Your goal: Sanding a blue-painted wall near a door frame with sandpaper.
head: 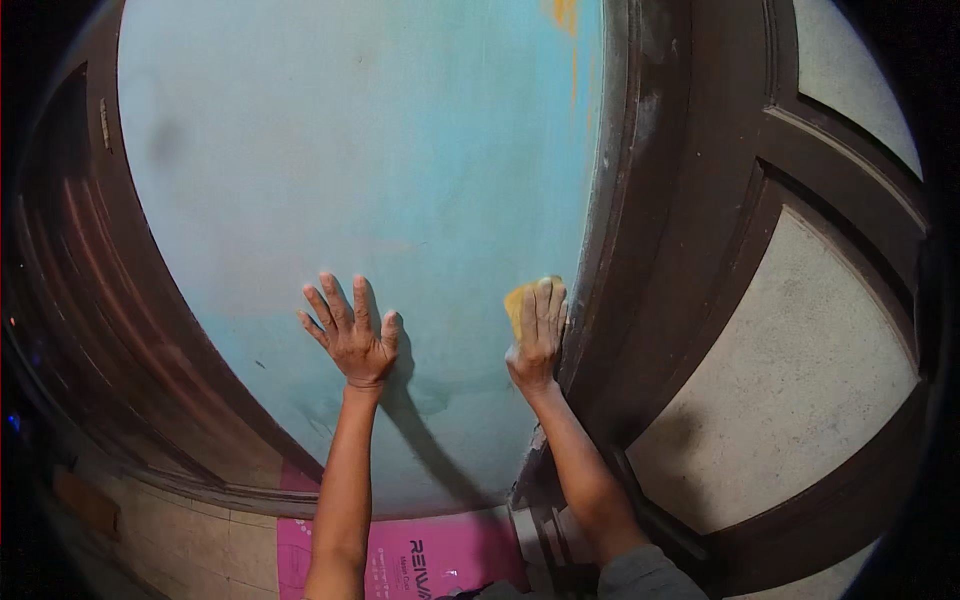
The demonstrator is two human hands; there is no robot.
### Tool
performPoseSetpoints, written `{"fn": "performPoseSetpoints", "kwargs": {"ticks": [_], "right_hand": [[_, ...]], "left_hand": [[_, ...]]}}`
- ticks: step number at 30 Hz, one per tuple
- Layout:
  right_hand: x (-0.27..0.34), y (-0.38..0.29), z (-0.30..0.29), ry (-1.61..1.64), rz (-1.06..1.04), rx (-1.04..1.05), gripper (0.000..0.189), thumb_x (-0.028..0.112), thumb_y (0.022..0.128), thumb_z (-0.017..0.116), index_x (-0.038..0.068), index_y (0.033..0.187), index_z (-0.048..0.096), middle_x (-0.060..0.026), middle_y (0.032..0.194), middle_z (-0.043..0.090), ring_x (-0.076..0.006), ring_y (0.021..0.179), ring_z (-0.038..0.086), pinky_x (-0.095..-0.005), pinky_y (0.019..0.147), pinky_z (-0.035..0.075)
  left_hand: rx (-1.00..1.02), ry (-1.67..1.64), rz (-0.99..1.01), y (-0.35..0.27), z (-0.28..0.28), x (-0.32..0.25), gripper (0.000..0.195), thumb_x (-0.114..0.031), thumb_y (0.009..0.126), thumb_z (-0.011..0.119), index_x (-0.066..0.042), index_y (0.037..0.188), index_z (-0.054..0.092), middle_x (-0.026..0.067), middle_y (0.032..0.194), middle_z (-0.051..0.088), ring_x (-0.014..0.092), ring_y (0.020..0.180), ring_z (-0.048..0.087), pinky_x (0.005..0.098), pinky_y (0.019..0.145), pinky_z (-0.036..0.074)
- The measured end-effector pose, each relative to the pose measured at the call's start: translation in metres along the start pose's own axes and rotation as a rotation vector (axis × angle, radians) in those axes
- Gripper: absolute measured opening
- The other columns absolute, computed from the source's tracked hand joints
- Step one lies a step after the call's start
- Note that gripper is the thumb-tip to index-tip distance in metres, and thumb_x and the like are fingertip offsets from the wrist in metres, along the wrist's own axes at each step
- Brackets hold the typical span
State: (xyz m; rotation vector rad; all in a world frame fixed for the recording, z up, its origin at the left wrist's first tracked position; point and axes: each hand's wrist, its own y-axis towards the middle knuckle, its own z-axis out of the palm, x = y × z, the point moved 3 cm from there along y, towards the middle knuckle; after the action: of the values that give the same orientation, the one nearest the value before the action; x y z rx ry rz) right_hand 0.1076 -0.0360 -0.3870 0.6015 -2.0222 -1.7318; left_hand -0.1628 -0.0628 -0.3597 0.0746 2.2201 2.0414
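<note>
My left hand (363, 346) lies with fingers spread against a pale blue painted wall panel (315, 165) and holds nothing. My right hand (538, 341) presses a yellow sheet (514, 304), which looks like sandpaper, flat on the panel's right side. The hand covers most of the sheet. Pale dust coats the right fingers, which sit close to the dark brown wooden frame (596, 300). Patchy paint marks the panel, with orange streaks (564, 15) at its upper right and a greenish smear (427, 397) below my hands.
A pink printed cardboard sheet (480, 555) lies on the floor under my arms. Brown framing with off-white panels (780, 375) stands to the right. A dark wooden door (97, 285) stands to the left, above floor tiles (210, 547). The frame's lower right corner looks chipped.
</note>
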Motion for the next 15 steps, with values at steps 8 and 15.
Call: {"fn": "performPoseSetpoints", "kwargs": {"ticks": [8, 15], "right_hand": [[0.010, 0.081, -0.005, -0.046, -0.023, -0.038, 0.057, -0.008, 0.091, 0.054, -0.012, 0.148, 0.049, -0.0345, 0.156, 0.045, -0.0575, 0.148, 0.034, -0.0628, 0.122, 0.025], [0.005, 0.063, -0.002, -0.007, -0.015, -0.034, 0.065, -0.013, 0.081, 0.044, -0.010, 0.146, 0.052, -0.0301, 0.155, 0.049, -0.0536, 0.147, 0.039, -0.0628, 0.122, 0.027]], "left_hand": [[-0.032, -0.010, -0.014, -0.019, 0.013, 0.007, 0.065, -0.053, 0.108, 0.042, -0.022, 0.165, 0.038, 0.0177, 0.173, 0.024, 0.042, 0.161, 0.015, 0.0597, 0.128, 0.001], [-0.032, 0.027, 0.014, -0.016, 0.006, 0.008, 0.065, -0.050, 0.109, 0.039, -0.018, 0.166, 0.036, 0.0187, 0.173, 0.023, 0.041, 0.161, 0.014, 0.0569, 0.128, 0.001]]}}
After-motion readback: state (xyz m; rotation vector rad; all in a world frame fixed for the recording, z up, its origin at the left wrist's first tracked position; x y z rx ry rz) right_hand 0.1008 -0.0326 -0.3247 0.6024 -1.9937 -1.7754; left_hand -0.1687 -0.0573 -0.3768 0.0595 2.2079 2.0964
